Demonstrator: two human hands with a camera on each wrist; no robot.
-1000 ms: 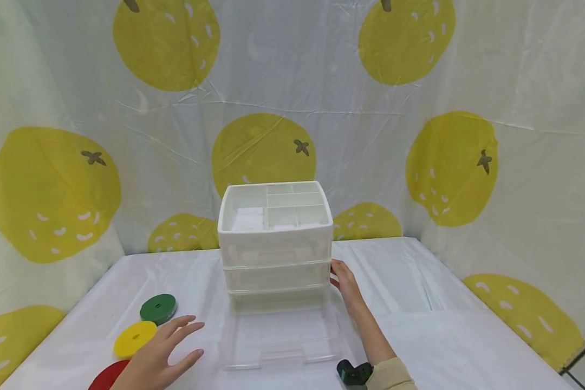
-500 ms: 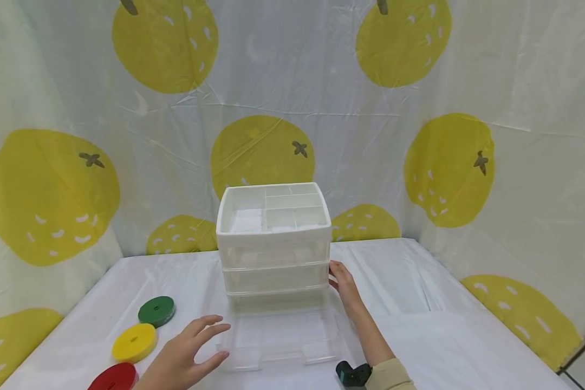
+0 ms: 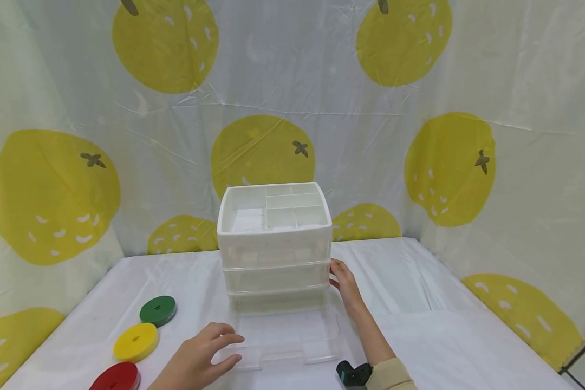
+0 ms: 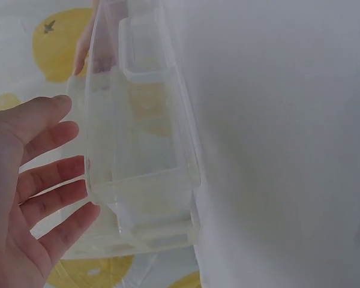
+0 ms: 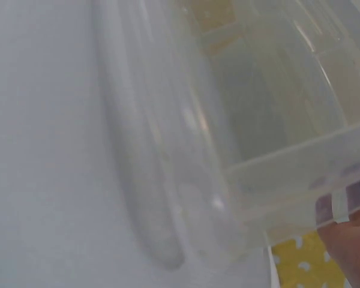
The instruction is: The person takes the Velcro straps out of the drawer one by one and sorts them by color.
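A white drawer cabinet [image 3: 275, 252] with a divided top tray stands mid-table. Its clear bottom drawer [image 3: 281, 355] is pulled out toward me. My left hand [image 3: 202, 352] is at the drawer's front left corner, thumb and fingers spread apart. In the left wrist view, the left fingers [image 4: 54, 180] reach the edge of the clear drawer [image 4: 147, 180], with nothing gripped. My right hand [image 3: 345, 283] rests its fingers against the cabinet's right side. The right wrist view shows the right hand [image 5: 351, 249] partly hidden behind the clear plastic drawer [image 5: 258, 102].
Left of the cabinet lie a flat green roll [image 3: 158, 311], a yellow roll [image 3: 136, 342] and a red roll [image 3: 117, 377]. A small black device [image 3: 353, 374] is beside the right sleeve [image 3: 391, 374]. Lemon-printed curtain [image 3: 361, 157] surrounds the white-covered table [image 3: 434, 336].
My left hand has moved right, from beside the rolls to the front left corner of the pulled-out drawer, uncovering the red roll. The right hand stays at the cabinet's side.
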